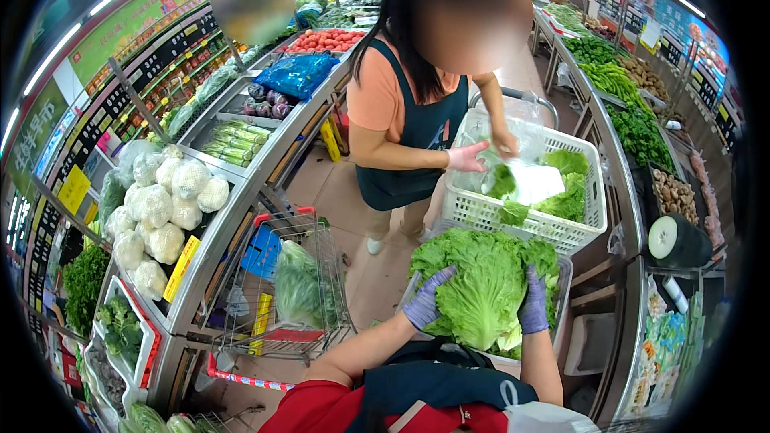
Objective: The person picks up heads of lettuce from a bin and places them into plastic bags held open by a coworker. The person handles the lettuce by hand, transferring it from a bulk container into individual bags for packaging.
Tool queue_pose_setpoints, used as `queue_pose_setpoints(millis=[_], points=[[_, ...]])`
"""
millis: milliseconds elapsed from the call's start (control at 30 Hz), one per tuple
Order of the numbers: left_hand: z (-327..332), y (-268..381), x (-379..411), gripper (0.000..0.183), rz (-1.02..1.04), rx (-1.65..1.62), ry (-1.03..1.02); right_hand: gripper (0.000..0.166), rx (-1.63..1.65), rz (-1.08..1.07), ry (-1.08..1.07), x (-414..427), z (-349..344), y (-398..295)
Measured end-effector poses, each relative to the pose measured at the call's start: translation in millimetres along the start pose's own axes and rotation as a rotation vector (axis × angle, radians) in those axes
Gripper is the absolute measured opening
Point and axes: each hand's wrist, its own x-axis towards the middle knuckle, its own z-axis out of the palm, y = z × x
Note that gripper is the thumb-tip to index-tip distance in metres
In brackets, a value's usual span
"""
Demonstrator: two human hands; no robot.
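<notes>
Between my two purple-gloved hands is a large head of green leaf lettuce, held over a pale plastic crate with more leaves in it. My left hand grips the lettuce's left side, fingers spread on the leaves. On its right side rests my right hand, partly sunk among the leaves. Just beyond stands a white perforated plastic basket holding lettuce leaves, clear plastic bags and a white sheet-like item.
A co-worker in a dark apron stands across, hands over the white basket. At left are a wire shopping cart with bagged greens and a stand of netted cauliflower. A vegetable shelf with a cut winter melon runs along the right.
</notes>
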Motion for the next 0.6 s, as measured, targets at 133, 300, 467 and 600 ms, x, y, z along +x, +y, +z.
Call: queue_pose_setpoints(millis=[133,300,467,600], points=[[-33.0,-12.7,18.2,0.07,-0.011,-0.002,0.034,0.063,-0.342,-0.052,0.043,9.8,-4.8,14.1],[-67.4,-17.3,27.7,0.079,0.026,0.019,-0.066,0.076,-0.705,0.025,-0.172,4.9,-19.1,18.3],[-24.2,-5.9,17.5,0.09,0.082,0.177,-0.068,0.055,-0.242,0.264,-0.094,-3.9,19.5,2.9],[-24.1,0.7,14.0,0.081,0.025,0.033,-0.063,0.055,-0.091,0.294,-0.235,-3.5,26.0,0.8]])
